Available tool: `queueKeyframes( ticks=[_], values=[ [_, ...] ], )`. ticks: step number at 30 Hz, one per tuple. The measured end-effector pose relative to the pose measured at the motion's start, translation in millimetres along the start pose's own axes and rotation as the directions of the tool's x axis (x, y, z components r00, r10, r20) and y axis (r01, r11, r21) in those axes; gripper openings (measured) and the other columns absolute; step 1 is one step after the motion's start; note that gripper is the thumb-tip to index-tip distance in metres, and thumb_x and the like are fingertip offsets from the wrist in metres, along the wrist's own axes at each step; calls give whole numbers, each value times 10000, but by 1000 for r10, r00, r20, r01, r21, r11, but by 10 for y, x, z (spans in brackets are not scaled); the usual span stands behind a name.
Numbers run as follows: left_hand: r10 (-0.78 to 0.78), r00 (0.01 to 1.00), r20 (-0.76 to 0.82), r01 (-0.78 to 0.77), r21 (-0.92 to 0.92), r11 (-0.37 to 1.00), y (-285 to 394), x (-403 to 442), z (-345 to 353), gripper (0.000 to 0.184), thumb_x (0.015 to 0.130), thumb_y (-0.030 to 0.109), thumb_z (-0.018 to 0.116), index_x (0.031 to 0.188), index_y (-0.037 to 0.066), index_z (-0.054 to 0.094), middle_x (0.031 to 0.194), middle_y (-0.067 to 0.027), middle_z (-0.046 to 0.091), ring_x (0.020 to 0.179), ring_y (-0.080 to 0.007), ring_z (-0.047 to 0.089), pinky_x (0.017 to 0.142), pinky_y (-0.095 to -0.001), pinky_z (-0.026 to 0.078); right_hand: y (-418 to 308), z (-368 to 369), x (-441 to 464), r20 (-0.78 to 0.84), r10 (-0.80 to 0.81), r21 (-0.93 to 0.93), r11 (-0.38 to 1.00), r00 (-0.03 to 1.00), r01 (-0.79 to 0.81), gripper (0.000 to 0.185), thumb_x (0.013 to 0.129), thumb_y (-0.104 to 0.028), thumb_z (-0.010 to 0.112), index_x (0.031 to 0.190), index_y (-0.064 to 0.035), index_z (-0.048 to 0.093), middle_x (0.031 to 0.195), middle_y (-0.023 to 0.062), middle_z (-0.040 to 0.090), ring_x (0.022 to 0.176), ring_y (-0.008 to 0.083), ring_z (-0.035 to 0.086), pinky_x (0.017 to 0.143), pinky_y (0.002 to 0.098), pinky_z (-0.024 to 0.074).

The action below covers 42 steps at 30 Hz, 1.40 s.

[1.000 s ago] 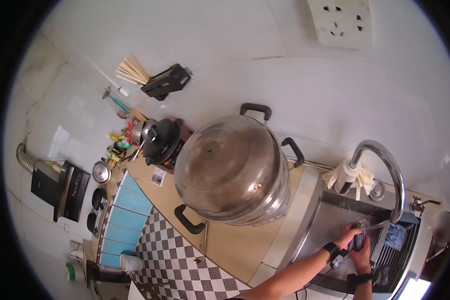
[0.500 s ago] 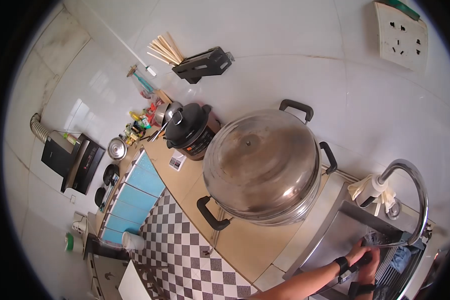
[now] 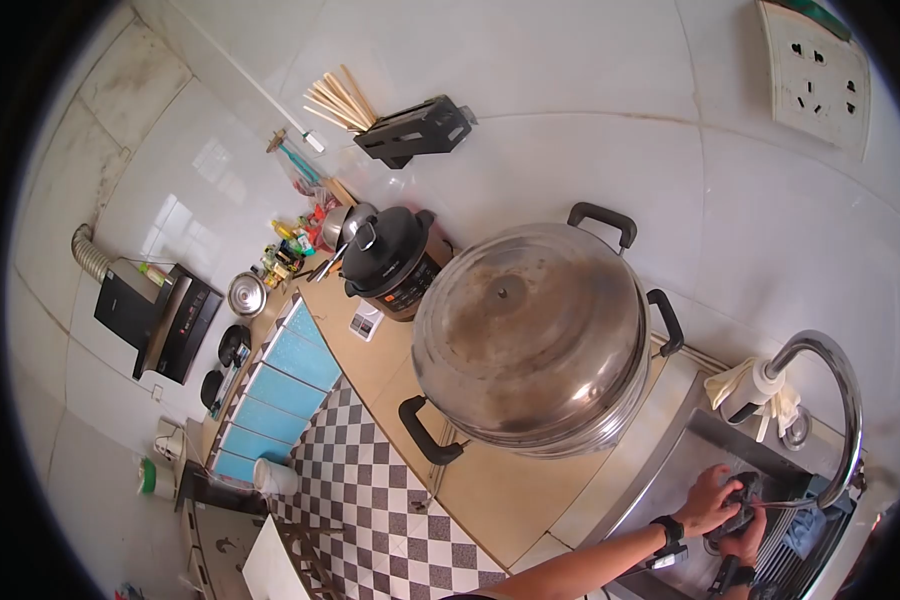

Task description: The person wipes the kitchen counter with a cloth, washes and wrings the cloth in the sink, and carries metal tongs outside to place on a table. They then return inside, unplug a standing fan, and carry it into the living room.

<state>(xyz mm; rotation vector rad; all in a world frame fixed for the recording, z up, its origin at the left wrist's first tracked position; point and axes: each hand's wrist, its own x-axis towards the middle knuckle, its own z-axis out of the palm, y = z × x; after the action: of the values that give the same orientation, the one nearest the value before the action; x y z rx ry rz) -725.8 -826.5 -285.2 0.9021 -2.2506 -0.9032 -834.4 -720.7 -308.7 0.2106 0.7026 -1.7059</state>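
My left hand (image 3: 708, 503), with a dark band on its wrist, reaches into the metal sink (image 3: 675, 455) from the left. Its fingers curl over a small dark object (image 3: 742, 500) whose kind I cannot make out. From below, my right hand (image 3: 744, 545) grips the same object at its lower side; this wrist also wears a dark band. Both hands are under the curved metal faucet (image 3: 855, 400), near its outlet. Beside them in the sink lie a blue cloth (image 3: 802, 532) and a dark slatted rack (image 3: 776, 565).
A large lidded metal pot (image 3: 530, 340) with black handles stands on the counter (image 3: 495, 505) left of the sink. Behind it is a black electric cooker (image 3: 395, 255). A chopstick holder (image 3: 415, 132) hangs on the wall. A white bottle with a cloth (image 3: 750, 388) stands by the faucet.
My hands have shifted slightly, and the left fingers now spread more over the top of the dark object. The whole view has tilted a little.
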Motion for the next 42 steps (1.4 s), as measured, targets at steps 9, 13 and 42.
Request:
queueKeyframes(
  ticks=[9,13,42],
  values=[
    [-295,777,556,628,-651,427,-12,241,128,530,894,256,753,1315,108,466,1111,-91,589,917,-194,600,717,-333,543,-61,-70,-204,-71,189,-192,961,979,-199,288,900,-285,703,1077,-81,603,827,21,581,621,110,516,403,205,379],
    [-317,742,591,661,-563,496,-137,29,580,483,881,270,761,1270,58,570,1066,-94,626,935,-171,600,857,-325,496,-107,-366,-245,-175,392,-323,843,903,-429,308,853,-201,716,1118,-95,599,861,61,623,592,129,557,397,271,416],
    [-296,681,670,539,-184,822,-643,-102,198,922,685,221,860,1495,90,440,1277,-213,641,1228,-378,602,1059,-451,447,-464,7,-280,-244,-329,-540,828,912,154,283,1007,-84,525,1282,-36,576,1152,94,632,1052,195,641,929,369,530]
  ],
)
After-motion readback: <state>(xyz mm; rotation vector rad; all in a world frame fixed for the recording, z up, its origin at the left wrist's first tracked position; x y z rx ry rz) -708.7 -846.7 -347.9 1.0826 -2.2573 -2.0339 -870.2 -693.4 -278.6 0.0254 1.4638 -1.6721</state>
